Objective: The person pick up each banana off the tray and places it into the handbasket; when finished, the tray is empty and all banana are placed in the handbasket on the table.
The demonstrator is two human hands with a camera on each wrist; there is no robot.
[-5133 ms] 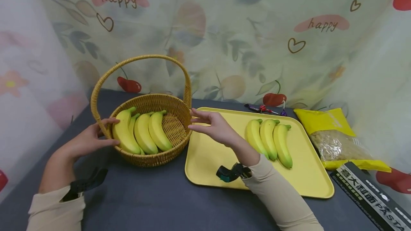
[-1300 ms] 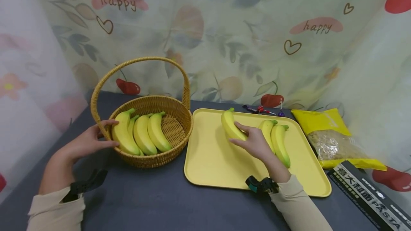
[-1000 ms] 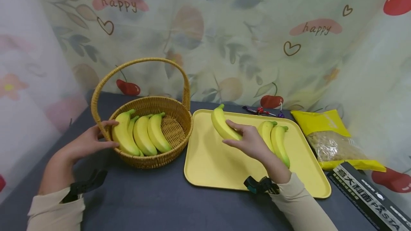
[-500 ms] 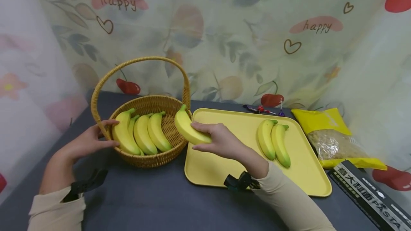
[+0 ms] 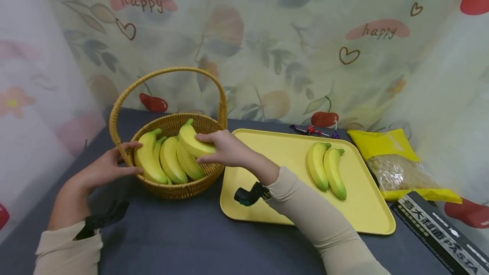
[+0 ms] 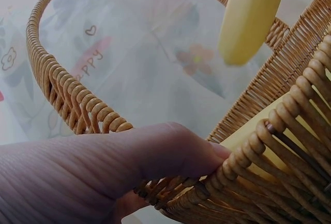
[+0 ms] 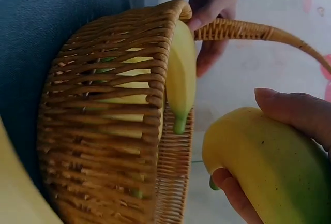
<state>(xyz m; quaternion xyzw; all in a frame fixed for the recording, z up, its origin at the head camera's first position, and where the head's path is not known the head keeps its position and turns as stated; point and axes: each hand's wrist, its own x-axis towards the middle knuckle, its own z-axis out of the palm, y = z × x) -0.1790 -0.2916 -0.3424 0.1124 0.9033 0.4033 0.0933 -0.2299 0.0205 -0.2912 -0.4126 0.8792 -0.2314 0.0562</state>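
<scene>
Gripped banana (image 5: 193, 141) with right hand (image 5: 230, 150) over right side of basket (image 5: 179, 191), clasped left rim (image 6: 251, 149) with left hand (image 5: 107, 166) (loading, apparently); likely needed lowering, then release.

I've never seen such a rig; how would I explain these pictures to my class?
There is no machine: a person works bare-handed. A head-worn camera takes the wide view; one on each wrist takes the close ones. On the dark tabletop are a round tan wicker basket of curved yellow bananas, a rectangular pale yellow tray bearing two more bananas, a yellow plastic bag and a long black box marked PASTA. The left hand grips the basket's rim; the right hand holds another banana above the basket.
</scene>
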